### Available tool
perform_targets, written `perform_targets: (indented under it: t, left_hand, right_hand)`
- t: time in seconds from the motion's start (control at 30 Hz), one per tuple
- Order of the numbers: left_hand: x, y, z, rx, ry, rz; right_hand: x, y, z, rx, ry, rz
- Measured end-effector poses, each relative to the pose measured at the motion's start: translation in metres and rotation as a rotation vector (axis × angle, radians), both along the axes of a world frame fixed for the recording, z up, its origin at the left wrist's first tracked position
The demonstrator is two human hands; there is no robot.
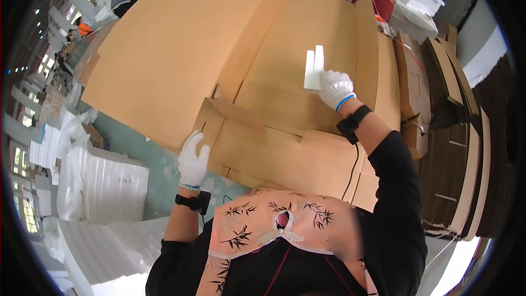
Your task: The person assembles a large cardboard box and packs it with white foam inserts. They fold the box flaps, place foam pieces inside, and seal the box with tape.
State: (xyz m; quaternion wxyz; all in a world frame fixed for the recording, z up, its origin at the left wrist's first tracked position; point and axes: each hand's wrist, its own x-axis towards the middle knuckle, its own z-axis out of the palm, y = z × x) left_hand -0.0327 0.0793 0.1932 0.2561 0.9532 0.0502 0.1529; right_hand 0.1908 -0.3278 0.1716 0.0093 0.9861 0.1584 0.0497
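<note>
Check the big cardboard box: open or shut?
The box is open: its broad flap spreads leftward, baring the inside by the right hand.

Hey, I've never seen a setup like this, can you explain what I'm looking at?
There's no machine here, just a person's gloved left hand and right hand. One wide camera worn on the head looks down, so straight edges bend. In front lies a large, open cardboard box. The right hand holds white strips; whether they're one piece or two, I can't tell. The left hand is at the cardboard's edge, with nothing visibly gripped.
</note>
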Motion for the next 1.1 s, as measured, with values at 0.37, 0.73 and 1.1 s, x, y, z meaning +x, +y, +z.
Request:
perform_targets:
  t: [0.37, 0.73, 1.1]
  left_hand:
    - [0.035, -0.039, 0.041, -0.275, 0.069, -0.059]
    - [0.163, -0.093, 0.013, 0.541, 0.080, -0.637]
    - [0.080, -0.070, 0.032, 0.147, -0.325, -0.747]
  right_hand:
    - [-0.019, -0.034, 0.082, 0.126, 0.230, 0.090]
    - [-0.081, -0.069, 0.173, 0.470, 0.376, 0.093]
    - [-0.086, 0.146, 0.141, 0.382, 0.462, 0.014]
